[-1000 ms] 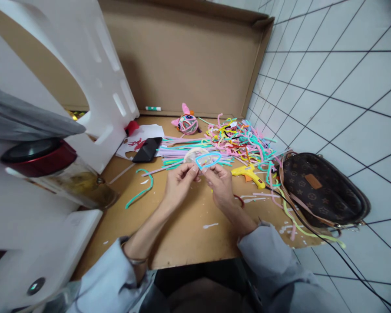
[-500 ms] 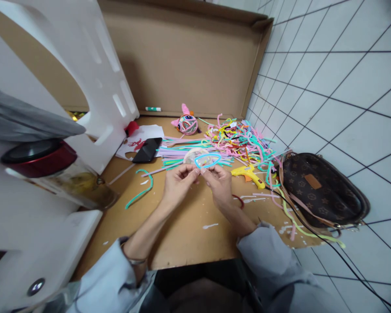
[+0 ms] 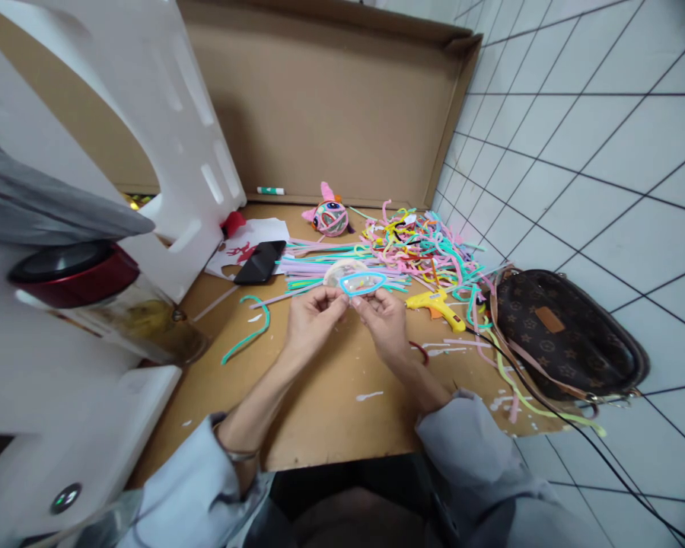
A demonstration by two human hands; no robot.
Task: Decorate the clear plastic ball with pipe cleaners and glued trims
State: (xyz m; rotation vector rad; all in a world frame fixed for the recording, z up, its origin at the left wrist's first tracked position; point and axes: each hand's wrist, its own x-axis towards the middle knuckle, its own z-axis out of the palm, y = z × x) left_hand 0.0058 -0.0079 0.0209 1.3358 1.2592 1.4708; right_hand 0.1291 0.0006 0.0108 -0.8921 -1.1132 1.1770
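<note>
A light-blue pipe cleaner (image 3: 363, 275) is bent into a closed loop, wide and rounded with a narrower right end. My left hand (image 3: 315, 318) pinches its lower left end between thumb and fingers. Close beside it, my right hand (image 3: 385, 323) pinches the lower edge, the two thumbs nearly touching. Behind the loop lies a pale round item (image 3: 336, 269), partly hidden, its kind unclear. Straight pipe cleaners (image 3: 313, 265) in purple, green and pink lie beyond the hands. A yellow glue gun (image 3: 442, 307) rests just right of my right hand.
A heap of bent pipe cleaners (image 3: 422, 247) lies at the back right, near a pink pipe-cleaner figure (image 3: 329, 217). A brown handbag (image 3: 571, 331) sits right. Left are a phone (image 3: 261, 262), a curved green pipe cleaner (image 3: 256, 335) and a red-lidded bottle (image 3: 108, 304).
The blue loop's outline has changed from a pointed oval to a blunter, rounder-cornered shape. Both hands stay in nearly the same place, and the view has shifted slightly.
</note>
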